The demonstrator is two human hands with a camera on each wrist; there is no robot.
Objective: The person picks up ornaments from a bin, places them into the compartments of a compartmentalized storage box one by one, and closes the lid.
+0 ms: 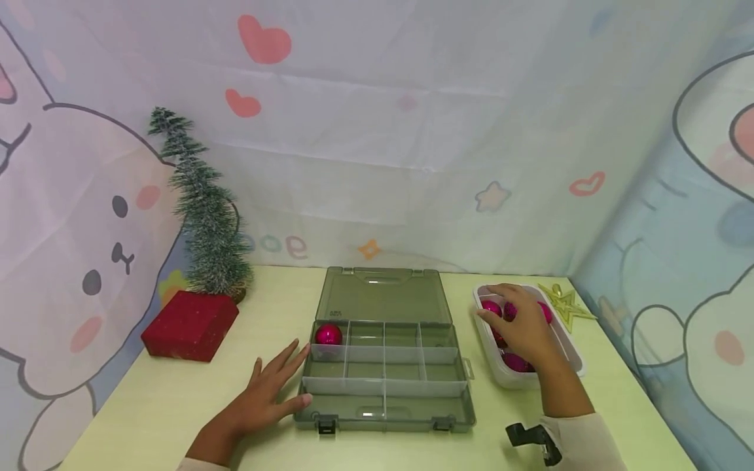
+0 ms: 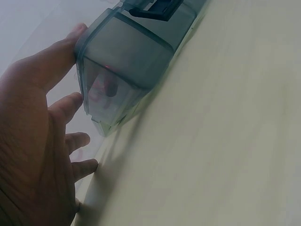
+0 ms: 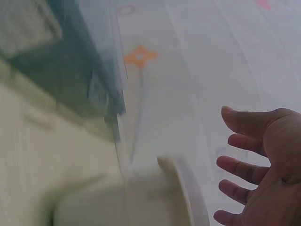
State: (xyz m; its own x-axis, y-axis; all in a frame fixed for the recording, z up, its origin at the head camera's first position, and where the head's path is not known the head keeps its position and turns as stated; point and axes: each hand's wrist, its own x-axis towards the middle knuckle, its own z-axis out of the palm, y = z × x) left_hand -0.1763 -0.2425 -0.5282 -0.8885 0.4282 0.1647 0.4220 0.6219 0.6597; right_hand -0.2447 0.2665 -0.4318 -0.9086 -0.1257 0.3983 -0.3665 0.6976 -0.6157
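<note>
A grey see-through divider box (image 1: 365, 369) lies with its lid tipped back, and one shiny red ball ornament (image 1: 328, 335) sits in its back left compartment. My left hand (image 1: 265, 396) has its fingers spread against the box's left side; the left wrist view shows thumb and index finger touching the box wall (image 2: 127, 52). Over a white tub (image 1: 501, 376) hovers my right hand (image 1: 526, 330), fingers apart and nothing held. Several magenta and red ball ornaments (image 1: 517, 362) lie in the tub, partly hidden by that hand. In the right wrist view the right hand (image 3: 263, 165) is empty.
A small frosted Christmas tree (image 1: 209, 216) leans at the back left, behind a red block (image 1: 190, 326). Right of the tub lies a gold glitter star (image 1: 567, 306). Printed cloth (image 1: 377, 150) hangs behind the table.
</note>
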